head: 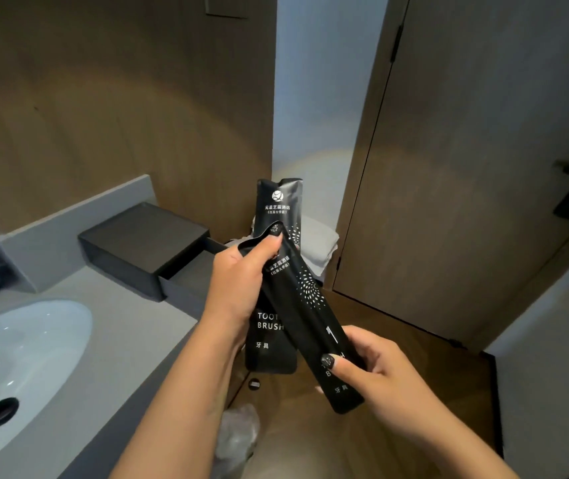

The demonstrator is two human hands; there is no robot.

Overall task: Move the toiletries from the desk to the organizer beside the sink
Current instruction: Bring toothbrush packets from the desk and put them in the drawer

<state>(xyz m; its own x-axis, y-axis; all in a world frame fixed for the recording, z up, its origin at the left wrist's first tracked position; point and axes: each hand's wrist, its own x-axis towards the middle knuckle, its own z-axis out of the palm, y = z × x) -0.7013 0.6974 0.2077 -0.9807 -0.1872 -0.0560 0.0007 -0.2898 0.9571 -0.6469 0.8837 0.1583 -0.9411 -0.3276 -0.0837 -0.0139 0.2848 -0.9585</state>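
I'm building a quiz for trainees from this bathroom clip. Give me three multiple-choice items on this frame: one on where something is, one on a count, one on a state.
1. Where is the black organizer relative to the sink?
A. On the counter behind and to the right of it
B. Inside the basin
C. On the floor

2. How many black toothbrush packets are being held?
A. One
B. Two
C. Four

3. What is the state of the organizer's drawer?
A. Pulled open
B. Pushed fully in
C. Removed and on the floor

Answers:
1. A: the organizer stands on the grey counter by the wall, past the basin.
2. B: the upright packet is in the left hand, and the tilted packet crosses it, with the right hand on its lower end.
3. A: the drawer juts out of the organizer's right side.
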